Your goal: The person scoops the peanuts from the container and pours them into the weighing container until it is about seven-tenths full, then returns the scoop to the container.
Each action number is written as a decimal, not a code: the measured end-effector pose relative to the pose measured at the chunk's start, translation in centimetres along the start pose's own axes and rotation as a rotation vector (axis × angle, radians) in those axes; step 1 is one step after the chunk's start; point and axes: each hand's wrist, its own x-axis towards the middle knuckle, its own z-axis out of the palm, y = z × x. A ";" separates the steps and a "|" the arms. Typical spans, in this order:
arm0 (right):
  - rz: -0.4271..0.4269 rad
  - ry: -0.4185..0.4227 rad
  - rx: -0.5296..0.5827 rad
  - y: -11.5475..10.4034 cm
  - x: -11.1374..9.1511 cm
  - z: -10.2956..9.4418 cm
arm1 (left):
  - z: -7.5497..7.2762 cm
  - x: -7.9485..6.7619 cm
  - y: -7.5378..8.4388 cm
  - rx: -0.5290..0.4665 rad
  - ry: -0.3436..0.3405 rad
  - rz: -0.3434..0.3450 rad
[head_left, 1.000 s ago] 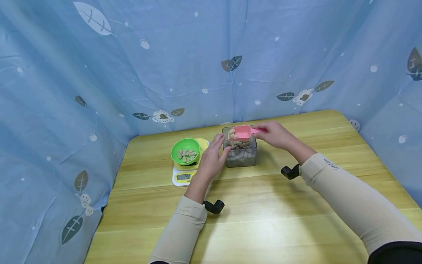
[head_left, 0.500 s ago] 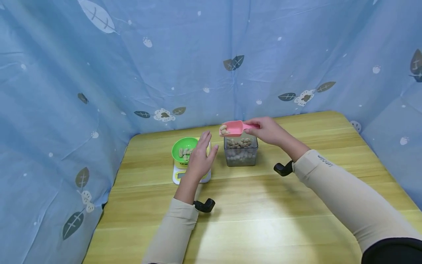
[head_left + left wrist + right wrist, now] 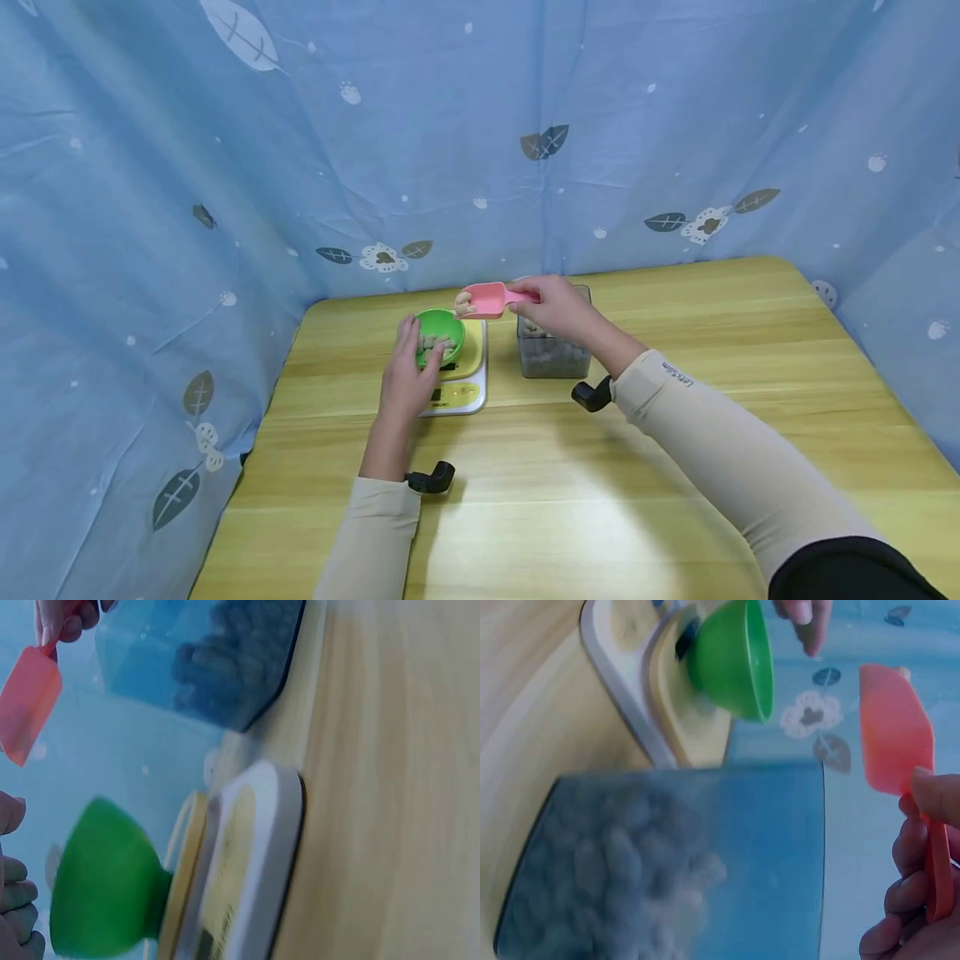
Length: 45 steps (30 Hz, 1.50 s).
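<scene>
My right hand (image 3: pixel 558 308) grips the handle of a pink scoop (image 3: pixel 489 302) with a few unshelled peanuts (image 3: pixel 463 303) near its front lip. The scoop hangs above and just right of a green bowl (image 3: pixel 444 322), apart from it in the right wrist view. More peanuts (image 3: pixel 438 342) lie in the bowl, which stands on a yellow and white kitchen scale (image 3: pixel 471 393). My left hand (image 3: pixel 405 379) is held up at the bowl's left side, fingers extended and nothing in them. In the left wrist view, a gap shows between that hand (image 3: pixel 15 900) and the bowl.
A clear grey plastic container (image 3: pixel 555 360) partly filled with peanuts stands right of the scale, below my right hand. Both rest on a wooden table (image 3: pixel 570 467). A blue patterned curtain (image 3: pixel 480 150) hangs behind and along the sides.
My right hand has carried the scoop left from above the container to beside the bowl. My left hand has moved left from the container, across the scale, to the bowl's far left side.
</scene>
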 end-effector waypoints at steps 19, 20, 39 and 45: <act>-0.117 0.072 -0.489 -2.1 0.5 5.9 | 0.9 -1.1 -2.9 -0.037 0.017 -0.144; -0.129 0.074 -0.521 -2.3 0.4 6.1 | 0.9 -1.1 -2.9 -0.036 0.018 -0.146; -0.384 0.263 -0.775 -2.3 0.2 6.5 | 0.9 -1.1 -3.1 -0.063 0.041 -0.127; -0.345 0.268 -0.638 -2.0 -0.2 4.5 | 0.7 -1.1 -3.0 -0.066 0.031 -0.127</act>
